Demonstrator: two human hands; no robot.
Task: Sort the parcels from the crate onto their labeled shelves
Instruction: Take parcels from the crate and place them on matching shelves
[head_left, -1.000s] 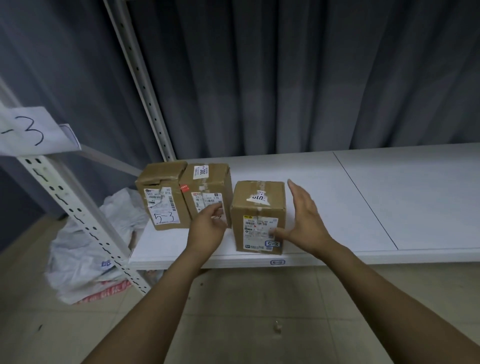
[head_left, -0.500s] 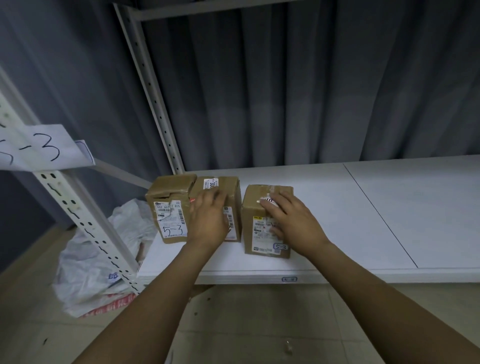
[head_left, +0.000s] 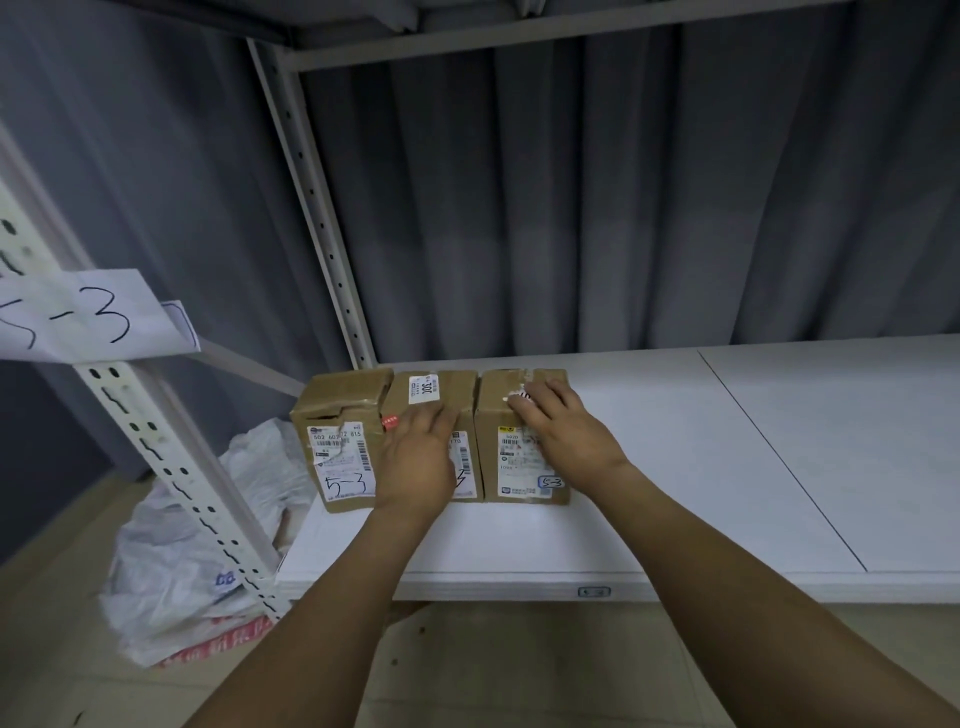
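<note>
A second ago the right parcel (head_left: 514, 478) stood apart from the middle parcel (head_left: 447, 389). Now it touches it, making one row with the left parcel (head_left: 337, 441) on the shelf (head_left: 675, 493) by the 5-3 sign (head_left: 88, 317), so it looks sorted. The right hand (head_left: 566, 431) lies flat on its top, gripping nothing, and the left hand (head_left: 415, 467) presses open-fingered on the middle parcel.

Dim, even indoor light; soft shadows, no glare; wide-angle bending at edges; slight softness overall
</note>
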